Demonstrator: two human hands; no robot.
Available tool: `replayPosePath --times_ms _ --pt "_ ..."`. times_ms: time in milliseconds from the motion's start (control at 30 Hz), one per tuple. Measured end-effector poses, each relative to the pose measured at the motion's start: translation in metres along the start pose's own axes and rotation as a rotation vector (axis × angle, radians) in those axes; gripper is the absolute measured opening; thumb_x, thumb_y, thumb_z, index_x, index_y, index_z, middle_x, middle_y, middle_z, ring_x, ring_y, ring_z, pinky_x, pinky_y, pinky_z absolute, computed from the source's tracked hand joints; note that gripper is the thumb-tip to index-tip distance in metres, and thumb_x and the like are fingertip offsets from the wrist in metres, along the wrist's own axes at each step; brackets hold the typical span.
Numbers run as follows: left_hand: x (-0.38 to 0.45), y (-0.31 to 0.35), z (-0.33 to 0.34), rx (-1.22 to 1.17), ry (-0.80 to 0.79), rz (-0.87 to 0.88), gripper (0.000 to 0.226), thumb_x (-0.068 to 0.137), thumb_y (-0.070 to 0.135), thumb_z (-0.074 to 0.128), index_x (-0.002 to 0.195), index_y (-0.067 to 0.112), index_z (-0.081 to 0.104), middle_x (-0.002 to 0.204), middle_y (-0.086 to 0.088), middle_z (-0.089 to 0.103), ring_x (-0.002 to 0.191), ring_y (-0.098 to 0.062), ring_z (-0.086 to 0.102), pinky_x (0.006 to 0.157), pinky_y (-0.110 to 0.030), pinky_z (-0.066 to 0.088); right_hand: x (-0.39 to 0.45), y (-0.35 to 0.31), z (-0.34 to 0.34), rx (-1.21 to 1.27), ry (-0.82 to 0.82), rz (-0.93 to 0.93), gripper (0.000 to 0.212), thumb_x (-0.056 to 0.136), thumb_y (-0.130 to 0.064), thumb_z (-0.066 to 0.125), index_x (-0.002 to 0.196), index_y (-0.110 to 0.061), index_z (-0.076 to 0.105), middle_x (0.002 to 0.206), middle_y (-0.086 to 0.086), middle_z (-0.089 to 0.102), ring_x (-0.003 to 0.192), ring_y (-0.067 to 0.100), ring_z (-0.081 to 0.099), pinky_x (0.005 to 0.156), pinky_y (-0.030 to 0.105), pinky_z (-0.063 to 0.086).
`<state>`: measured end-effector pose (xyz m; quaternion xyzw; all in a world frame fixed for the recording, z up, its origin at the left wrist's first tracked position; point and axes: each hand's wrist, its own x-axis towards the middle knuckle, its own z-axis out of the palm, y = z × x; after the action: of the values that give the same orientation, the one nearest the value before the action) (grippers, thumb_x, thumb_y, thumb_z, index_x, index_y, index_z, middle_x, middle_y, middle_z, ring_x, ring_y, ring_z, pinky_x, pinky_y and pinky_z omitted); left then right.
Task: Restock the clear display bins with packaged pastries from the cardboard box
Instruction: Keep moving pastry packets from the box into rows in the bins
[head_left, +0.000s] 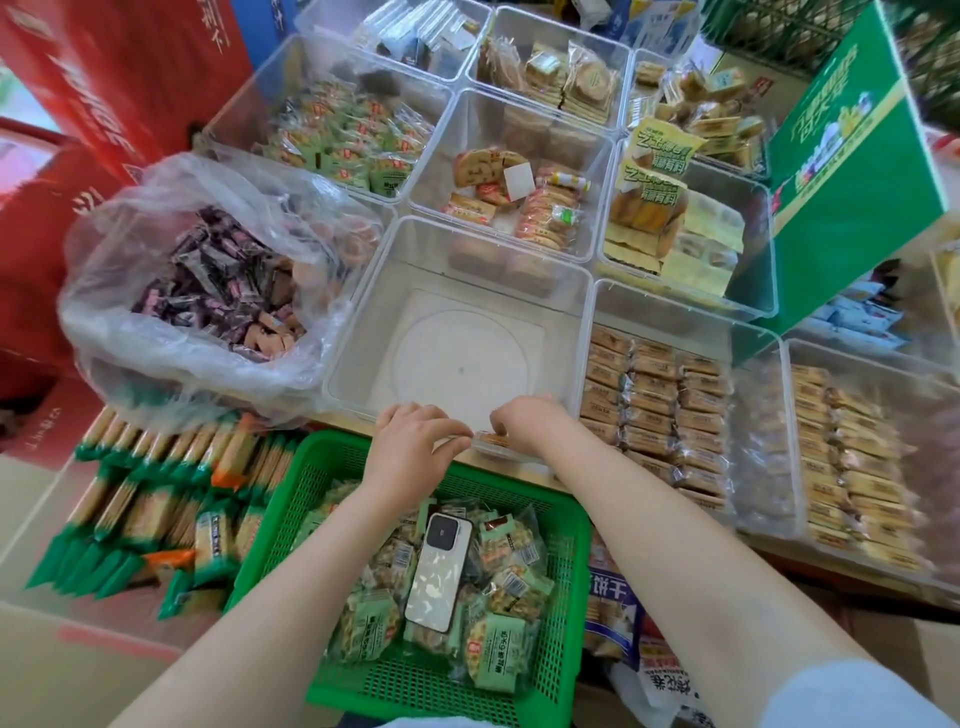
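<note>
My left hand (415, 439) and my right hand (530, 423) meet at the near rim of an empty clear bin (457, 358). Between them they hold a small clear-wrapped pastry packet (491, 441), one hand at each end, just over the bin's front edge. My right fingers curl down onto the packet, and my left fingers lie over its left end. Most of the packet is hidden by my hands. A cardboard box (31, 525) at lower left holds rows of green-ended pastry packets (140, 509).
A green basket (563, 597) below my arms holds green snack packets and a phone (439, 571). A plastic bag of purple packets (218, 291) stands at the left, filled clear bins (660, 410) to the right and behind, a green carton (852, 156) at upper right and red cartons (119, 78) at the left.
</note>
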<state>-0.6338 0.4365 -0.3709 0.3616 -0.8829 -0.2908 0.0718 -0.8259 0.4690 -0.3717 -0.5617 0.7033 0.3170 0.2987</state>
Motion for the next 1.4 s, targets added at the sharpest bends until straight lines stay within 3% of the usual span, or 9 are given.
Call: replayPosePath --times_ms 167,400,633,800,867,1000,1100,1200,1400 --pt "0.001 0.007 -0.004 0.04 -0.058 -0.042 0.026 0.1 0.048 0.054 0.115 0.037 0.071 0.116 0.01 0.067 0.115 -0.017 0.053 0.11 -0.036 0.023 -0.018 -0.002 -0.013 0.028 0.078 -0.011 0.035 0.1 -0.01 0.049 0.133 -0.021 0.054 0.128 0.002 0.061 0.121 0.026 0.053 0.11 0.041 0.028" --pt "-0.003 0.109 0.018 -0.124 0.161 0.008 0.015 0.095 0.017 0.062 0.105 0.015 0.073 0.107 -0.003 0.066 0.105 -0.022 0.053 0.089 -0.033 0.035 -0.15 0.064 0.04 0.824 0.867 -0.075 0.02 0.1 -0.018 0.056 0.116 -0.016 0.067 0.108 -0.001 0.067 0.1 0.015 0.06 0.091 0.033 0.048" --pt "-0.02 0.327 0.125 -0.204 -0.095 0.167 0.014 0.095 0.017 0.061 0.098 0.017 0.074 0.094 0.001 0.067 0.092 -0.019 0.058 0.078 -0.033 0.043 -0.285 0.203 0.202 1.108 1.122 0.258 0.018 0.099 -0.015 0.057 0.112 -0.017 0.068 0.107 -0.005 0.059 0.074 -0.004 0.053 0.071 0.009 0.041" --pt "-0.057 0.483 0.222 -0.395 -0.318 0.042 0.011 0.097 0.027 0.061 0.099 0.029 0.071 0.091 0.012 0.068 0.085 -0.003 0.063 0.074 -0.021 0.048 -0.366 0.332 0.311 1.166 1.264 0.467 0.019 0.098 -0.012 0.054 0.109 -0.016 0.069 0.109 -0.001 0.06 0.083 0.005 0.054 0.075 0.015 0.045" --pt "-0.069 0.54 0.26 -0.408 -0.431 -0.002 0.028 0.092 0.045 0.062 0.116 0.03 0.065 0.106 0.007 0.068 0.096 -0.014 0.067 0.083 -0.035 0.056 -0.395 0.379 0.353 1.167 1.3 0.578 0.019 0.098 -0.011 0.053 0.106 -0.014 0.069 0.105 0.0 0.063 0.086 0.006 0.055 0.078 0.017 0.046" --pt "-0.086 0.626 0.318 -0.132 -0.624 -0.079 0.095 0.079 0.069 0.062 0.153 0.024 0.023 0.134 -0.006 0.054 0.115 -0.029 0.062 0.088 -0.043 0.056 -0.424 0.448 0.433 1.281 1.032 0.81 0.021 0.102 -0.021 0.047 0.109 -0.017 0.066 0.107 -0.001 0.064 0.099 0.015 0.057 0.082 0.025 0.042" --pt "-0.084 0.641 0.336 0.047 -0.569 -0.15 0.065 0.091 0.033 0.058 0.145 0.013 0.028 0.106 -0.004 0.062 0.096 -0.028 0.065 0.082 -0.041 0.057 -0.412 0.471 0.481 1.357 0.552 0.814 0.028 0.104 -0.027 0.044 0.123 -0.014 0.061 0.114 0.003 0.059 0.1 0.021 0.049 0.084 0.027 0.033" --pt "-0.08 0.633 0.329 0.017 -0.557 -0.188 0.056 0.091 0.02 0.056 0.144 0.02 0.038 0.102 -0.001 0.063 0.09 -0.027 0.067 0.078 -0.041 0.059 -0.379 0.473 0.514 1.25 0.207 0.644 0.041 0.105 -0.028 0.041 0.137 -0.006 0.054 0.146 0.017 0.049 0.131 0.032 0.046 0.104 0.032 0.037" --pt "-0.09 0.623 0.309 -0.045 -0.489 -0.143 0.056 0.092 0.015 0.058 0.145 0.025 0.044 0.106 0.006 0.061 0.091 -0.025 0.066 0.08 -0.04 0.057 -0.332 0.446 0.539 1.282 0.194 0.478 0.049 0.102 -0.023 0.049 0.15 -0.015 0.04 0.145 0.013 0.051 0.131 0.032 0.05 0.106 0.034 0.042"
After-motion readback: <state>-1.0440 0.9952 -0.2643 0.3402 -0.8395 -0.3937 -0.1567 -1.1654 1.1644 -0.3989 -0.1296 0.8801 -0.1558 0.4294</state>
